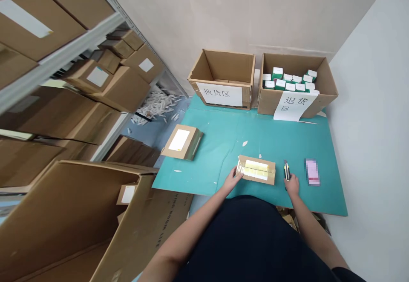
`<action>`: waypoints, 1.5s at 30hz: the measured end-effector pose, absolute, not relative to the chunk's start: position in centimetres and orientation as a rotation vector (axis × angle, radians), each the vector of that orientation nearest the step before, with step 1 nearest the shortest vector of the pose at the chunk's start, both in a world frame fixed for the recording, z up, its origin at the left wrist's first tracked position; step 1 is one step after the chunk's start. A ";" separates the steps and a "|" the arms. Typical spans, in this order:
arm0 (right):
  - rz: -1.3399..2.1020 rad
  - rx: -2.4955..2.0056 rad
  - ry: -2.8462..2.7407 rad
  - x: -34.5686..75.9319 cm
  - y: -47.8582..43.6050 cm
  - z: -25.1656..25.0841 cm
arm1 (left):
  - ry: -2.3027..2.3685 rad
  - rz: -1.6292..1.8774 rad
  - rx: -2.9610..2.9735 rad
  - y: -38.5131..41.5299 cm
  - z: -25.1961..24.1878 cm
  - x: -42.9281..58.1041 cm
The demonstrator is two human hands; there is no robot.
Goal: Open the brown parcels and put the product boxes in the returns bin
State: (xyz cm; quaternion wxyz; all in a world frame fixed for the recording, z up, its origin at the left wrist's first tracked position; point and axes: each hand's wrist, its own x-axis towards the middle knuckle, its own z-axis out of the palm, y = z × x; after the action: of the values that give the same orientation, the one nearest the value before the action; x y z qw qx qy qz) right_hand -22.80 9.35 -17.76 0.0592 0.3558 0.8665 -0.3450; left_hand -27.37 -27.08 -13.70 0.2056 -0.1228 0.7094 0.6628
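Cardboard mailer (271, 175) w/ clear tape (241, 169) over label (255, 170)

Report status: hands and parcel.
Left hand on taped cardboard parcel. Right hand gripping yellow-black utility knife, beside parcel. Blurred pink packet to its right.

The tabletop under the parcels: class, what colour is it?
The tabletop is teal, in the head view.

Tan cardboard parcel (257, 170) on teal tabletop (211, 145)
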 end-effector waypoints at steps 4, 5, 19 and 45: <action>-1.227 0.977 2.544 -24.2 9.5 -17.1 | 1.968 1.864 -0.338 -27.1 -13.8 -27.5; -1.266 0.954 2.528 -24.3 9.4 -16.7 | 1.966 1.870 -0.338 -27.1 -13.8 -27.5; -0.947 -0.285 2.643 -26.8 2.4 -2.5 | 1.981 1.985 -0.300 -26.0 -13.6 -27.6; -0.043 -0.752 2.425 -31.2 -3.3 1.9 | 2.096 1.984 -0.410 -24.6 -13.8 -26.3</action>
State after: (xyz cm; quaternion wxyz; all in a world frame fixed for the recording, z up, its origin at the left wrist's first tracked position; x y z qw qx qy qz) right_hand -31.21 -3.29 1.86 0.2965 -0.2828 0.9120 -0.0160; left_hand -26.34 -24.58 -13.81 0.1130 -0.1396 0.7145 0.6762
